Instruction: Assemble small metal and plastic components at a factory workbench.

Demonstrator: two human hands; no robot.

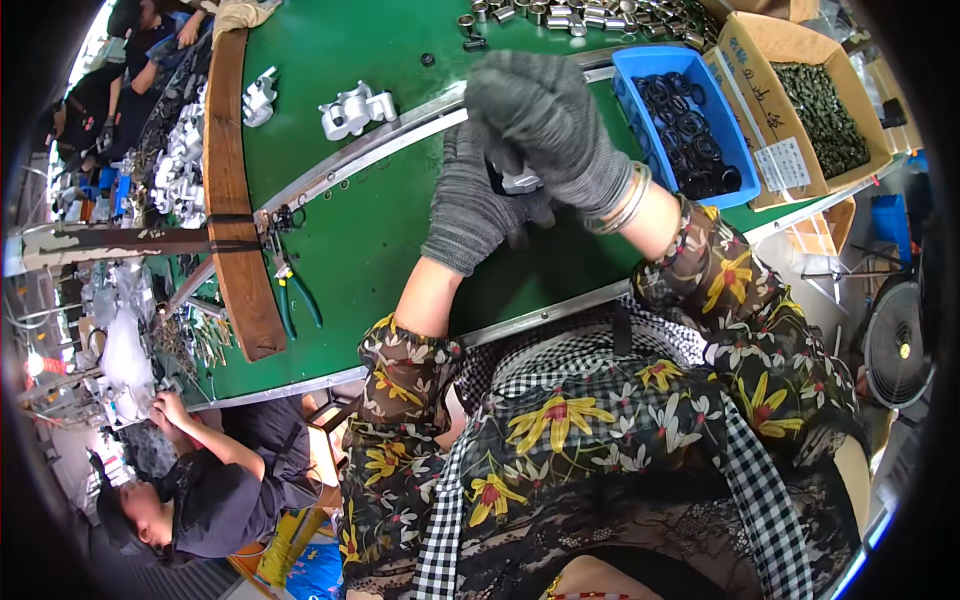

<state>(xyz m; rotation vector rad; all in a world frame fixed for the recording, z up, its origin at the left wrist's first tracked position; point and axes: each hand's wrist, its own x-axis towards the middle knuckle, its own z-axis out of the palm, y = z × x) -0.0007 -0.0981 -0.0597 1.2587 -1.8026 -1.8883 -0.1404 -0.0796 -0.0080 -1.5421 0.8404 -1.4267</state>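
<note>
While our left hand [468,205] and right hand [548,125] clamp together on the small metal part [520,182], we're mid-fitting; black rings [690,135] wait at 2 o'clock.

part: small silver metal piece with a black section [518,182]
state: gripped, mostly hidden
pose: cannot tell
place: between two grey-gloved hands, above the green table

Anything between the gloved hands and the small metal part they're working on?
Nothing visible. Both gloved hands already close on the small metal part: the left hand under and beside it, the right hand over the top, above the green table. The gloves hide most of it.
</note>
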